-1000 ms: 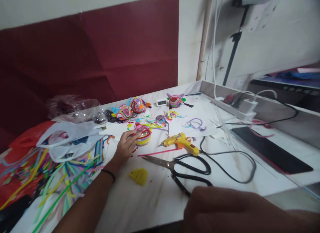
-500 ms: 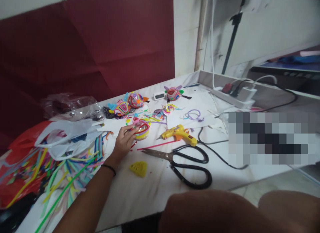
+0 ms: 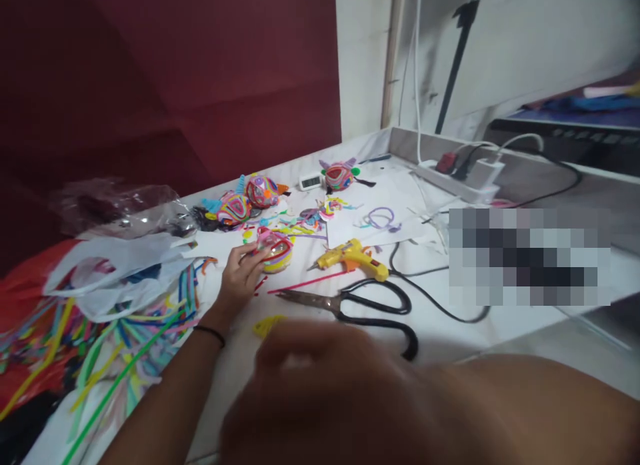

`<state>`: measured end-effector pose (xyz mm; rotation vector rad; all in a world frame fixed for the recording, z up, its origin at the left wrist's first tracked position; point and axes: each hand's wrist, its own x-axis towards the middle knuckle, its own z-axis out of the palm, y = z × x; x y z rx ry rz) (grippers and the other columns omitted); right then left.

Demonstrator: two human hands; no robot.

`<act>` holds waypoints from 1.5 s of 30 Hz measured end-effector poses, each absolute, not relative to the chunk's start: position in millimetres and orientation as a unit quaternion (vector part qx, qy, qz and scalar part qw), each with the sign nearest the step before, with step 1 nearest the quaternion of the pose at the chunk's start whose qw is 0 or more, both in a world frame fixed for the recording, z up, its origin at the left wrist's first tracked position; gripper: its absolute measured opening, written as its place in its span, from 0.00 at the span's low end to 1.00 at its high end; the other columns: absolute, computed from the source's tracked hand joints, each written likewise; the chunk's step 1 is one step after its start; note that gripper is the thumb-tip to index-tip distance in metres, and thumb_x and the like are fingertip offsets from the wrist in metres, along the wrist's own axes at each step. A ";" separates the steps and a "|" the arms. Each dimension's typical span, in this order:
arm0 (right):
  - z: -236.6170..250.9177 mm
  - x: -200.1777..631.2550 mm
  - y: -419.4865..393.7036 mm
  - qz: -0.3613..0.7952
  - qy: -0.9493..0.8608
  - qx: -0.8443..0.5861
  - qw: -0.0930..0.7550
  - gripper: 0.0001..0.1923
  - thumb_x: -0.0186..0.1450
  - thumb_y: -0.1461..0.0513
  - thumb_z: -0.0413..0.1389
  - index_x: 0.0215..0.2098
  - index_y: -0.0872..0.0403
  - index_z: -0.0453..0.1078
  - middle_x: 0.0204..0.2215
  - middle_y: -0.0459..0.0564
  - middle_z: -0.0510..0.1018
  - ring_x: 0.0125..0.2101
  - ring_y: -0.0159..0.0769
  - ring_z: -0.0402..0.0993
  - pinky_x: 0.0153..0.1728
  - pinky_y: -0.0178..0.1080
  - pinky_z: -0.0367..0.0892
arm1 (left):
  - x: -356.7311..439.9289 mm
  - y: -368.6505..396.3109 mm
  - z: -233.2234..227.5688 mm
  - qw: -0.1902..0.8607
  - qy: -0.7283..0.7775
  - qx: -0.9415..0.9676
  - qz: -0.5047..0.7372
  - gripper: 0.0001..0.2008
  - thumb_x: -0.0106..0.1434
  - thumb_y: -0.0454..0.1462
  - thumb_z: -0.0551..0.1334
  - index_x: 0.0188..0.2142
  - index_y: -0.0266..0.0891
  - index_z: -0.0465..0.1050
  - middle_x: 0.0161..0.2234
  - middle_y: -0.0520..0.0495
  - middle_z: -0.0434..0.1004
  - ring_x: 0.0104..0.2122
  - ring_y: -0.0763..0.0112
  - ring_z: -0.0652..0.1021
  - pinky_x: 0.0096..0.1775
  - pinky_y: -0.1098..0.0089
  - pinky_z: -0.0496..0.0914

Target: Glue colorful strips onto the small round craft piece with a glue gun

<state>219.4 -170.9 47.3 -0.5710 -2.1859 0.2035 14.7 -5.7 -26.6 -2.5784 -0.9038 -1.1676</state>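
Nearest, toward the right, the blurred right hand (image 3: 310, 378) reaches in; whether it pinches anything, I cannot tell. Just beyond lie a yellow piece (image 3: 267, 324) and black-handled scissors (image 3: 336, 305). Farther, left of the yellow glue gun (image 3: 345, 256), the left hand (image 3: 243, 272) grips a striped ball (image 3: 278, 257) by its left side. Farthest sit three decorated balls (image 3: 263, 191).
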 end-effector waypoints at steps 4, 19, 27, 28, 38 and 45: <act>57.8 248.2 -122.8 0.066 -0.838 -0.282 0.462 0.09 0.65 0.68 0.50 0.37 0.53 0.72 0.32 0.48 0.77 0.35 0.34 0.72 0.40 0.36 0.67 | 12.9 -5.9 -29.1 0.079 -0.287 -0.868 -0.397 0.14 0.67 0.35 0.54 0.49 0.43 0.72 0.49 0.42 0.66 0.49 0.64 0.73 0.48 0.62 0.74; 6.9 240.1 -49.6 -0.040 -0.872 -0.401 0.279 0.27 0.60 0.73 0.49 0.57 0.54 0.66 0.53 0.57 0.70 0.51 0.45 0.63 0.49 0.47 0.63 | 9.7 -3.9 -37.2 0.059 -0.261 -0.871 -0.413 0.16 0.68 0.33 0.54 0.53 0.43 0.69 0.50 0.41 0.64 0.51 0.63 0.72 0.50 0.58 0.73; 2.0 237.9 -48.1 -0.050 -0.873 -0.405 0.269 0.27 0.60 0.72 0.49 0.57 0.54 0.66 0.52 0.56 0.72 0.51 0.46 0.64 0.49 0.47 0.62 | 11.3 -8.5 -32.5 0.069 -0.269 -0.866 -0.417 0.15 0.68 0.34 0.54 0.52 0.42 0.71 0.49 0.41 0.66 0.49 0.63 0.73 0.49 0.58 0.74; 2.0 237.9 -48.6 -0.051 -0.873 -0.406 0.267 0.27 0.60 0.72 0.49 0.57 0.54 0.66 0.52 0.56 0.72 0.51 0.46 0.64 0.49 0.47 0.62 | 11.7 -8.9 -32.0 0.074 -0.267 -0.866 -0.417 0.15 0.68 0.34 0.54 0.52 0.42 0.71 0.48 0.41 0.66 0.49 0.63 0.73 0.48 0.59 0.74; 2.9 236.3 -50.7 -0.072 -0.872 -0.411 0.255 0.24 0.62 0.70 0.50 0.57 0.54 0.66 0.52 0.58 0.72 0.49 0.46 0.65 0.48 0.48 0.60 | 10.9 -7.4 -33.2 0.078 -0.271 -0.873 -0.398 0.17 0.68 0.33 0.53 0.54 0.43 0.68 0.53 0.40 0.65 0.52 0.62 0.71 0.51 0.57 0.72; 6.2 235.6 -53.3 -0.065 -0.871 -0.418 0.248 0.23 0.63 0.68 0.50 0.56 0.53 0.66 0.51 0.57 0.72 0.49 0.47 0.65 0.49 0.49 0.58 | 10.0 -8.2 -27.3 0.134 -0.245 -0.890 -0.361 0.18 0.67 0.30 0.52 0.55 0.41 0.66 0.54 0.38 0.68 0.55 0.61 0.69 0.53 0.53 0.69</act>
